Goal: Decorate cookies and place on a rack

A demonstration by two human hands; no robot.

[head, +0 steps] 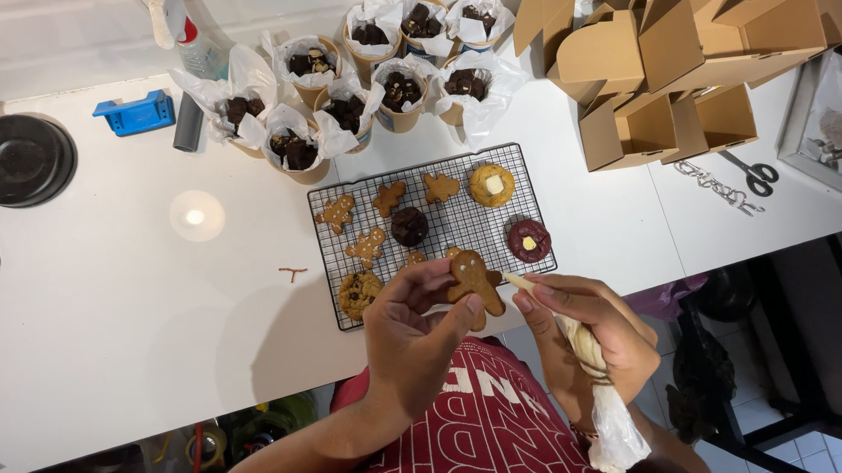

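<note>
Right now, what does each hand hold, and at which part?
The left hand holds a gingerbread man cookie by its lower body and legs. The right hand grips a piping bag near its tip end.

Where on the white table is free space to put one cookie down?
The table is bare left of the cooling rack, below the blue holder. Crowded: the brownie cups behind the rack and the cardboard boxes to the right.
</note>
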